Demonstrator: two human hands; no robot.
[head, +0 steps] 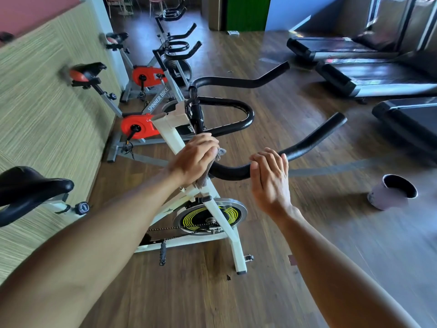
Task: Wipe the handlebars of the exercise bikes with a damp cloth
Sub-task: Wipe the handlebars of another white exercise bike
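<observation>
Grey cloth (218, 154) under left hand (194, 159), against black handlebar (236, 172).

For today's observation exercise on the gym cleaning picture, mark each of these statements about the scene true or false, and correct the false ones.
1. The left hand presses a cloth on the black handlebar. True.
2. The right hand holds a spray bottle. False: it holds no bottle; its fingers rest on the handlebar.
3. A bucket stands on the wooden floor to the right of the bike. True.
4. The nearest bike has a red frame. False: its frame is white; the bikes behind carry red covers.
5. The flywheel shows yellow stripes. True.
</observation>
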